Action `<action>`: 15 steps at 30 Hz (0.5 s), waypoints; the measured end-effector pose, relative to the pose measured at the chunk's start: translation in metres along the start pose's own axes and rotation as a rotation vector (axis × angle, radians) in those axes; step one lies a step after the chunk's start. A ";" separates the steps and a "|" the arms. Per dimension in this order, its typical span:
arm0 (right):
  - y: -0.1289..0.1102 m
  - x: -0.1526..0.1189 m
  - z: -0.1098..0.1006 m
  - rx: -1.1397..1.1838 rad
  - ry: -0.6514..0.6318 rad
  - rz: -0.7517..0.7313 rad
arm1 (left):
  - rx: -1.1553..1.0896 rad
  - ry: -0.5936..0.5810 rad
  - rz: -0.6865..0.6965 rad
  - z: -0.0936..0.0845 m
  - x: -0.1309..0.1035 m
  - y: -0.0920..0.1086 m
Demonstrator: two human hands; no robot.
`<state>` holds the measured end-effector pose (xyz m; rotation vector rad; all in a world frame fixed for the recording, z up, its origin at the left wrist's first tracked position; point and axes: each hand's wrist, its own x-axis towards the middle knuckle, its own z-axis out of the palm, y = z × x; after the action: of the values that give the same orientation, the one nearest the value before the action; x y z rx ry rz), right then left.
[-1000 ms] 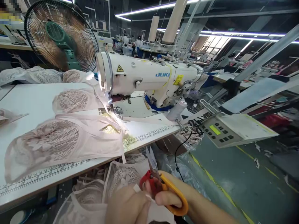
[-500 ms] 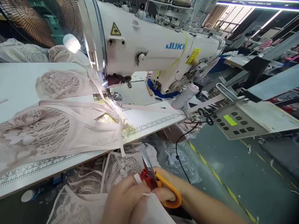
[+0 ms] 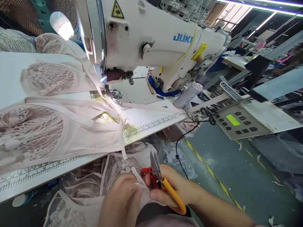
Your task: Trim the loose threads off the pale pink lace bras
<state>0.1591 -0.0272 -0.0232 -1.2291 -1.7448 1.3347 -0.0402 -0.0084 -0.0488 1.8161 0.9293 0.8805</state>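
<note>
My left hand (image 3: pixel 121 197) is closed on a pale pink piece of fabric (image 3: pixel 145 198), and a narrow strip end sticks up beside its fingers. My right hand (image 3: pixel 174 184) grips a pair of scissors (image 3: pixel 155 167) with one red and one orange handle, blades pointing up and away from me. The right thumb lies against the fabric's edge, close to the left fingers. Ahead on the table lies a pale pink lace bra (image 3: pixel 80 130), its band end and strap running to the needle area of a white sewing machine (image 3: pixel 132 37).
More lace bras (image 3: pixel 71 211) are heaped below the table edge, left of my hands. A ruler strip (image 3: pixel 156 123) runs along the table's front. On the right are a thread cone (image 3: pixel 189 94) and a control panel (image 3: pixel 239 123). A fan (image 3: pixel 14 12) and a lit lamp (image 3: pixel 62 26) stand behind.
The scissors have turned more upright, and their blades have shifted right. My left hand has moved slightly left and down. The camera view has shifted a little, the machine appearing closer.
</note>
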 end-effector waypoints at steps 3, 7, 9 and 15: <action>0.000 -0.001 0.003 -0.006 0.054 -0.002 | 0.023 0.010 0.022 0.001 -0.002 0.001; 0.001 -0.003 0.006 -0.065 0.089 -0.001 | 0.094 0.050 -0.025 0.006 -0.011 -0.002; 0.001 -0.005 0.007 -0.094 0.084 -0.013 | 0.183 0.085 -0.038 0.008 -0.015 -0.006; 0.005 -0.007 0.007 -0.156 0.117 -0.029 | 0.550 0.117 0.256 0.018 -0.015 -0.013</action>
<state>0.1566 -0.0358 -0.0297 -1.3331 -1.8032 1.1043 -0.0346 -0.0240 -0.0701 2.4153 1.1049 0.9576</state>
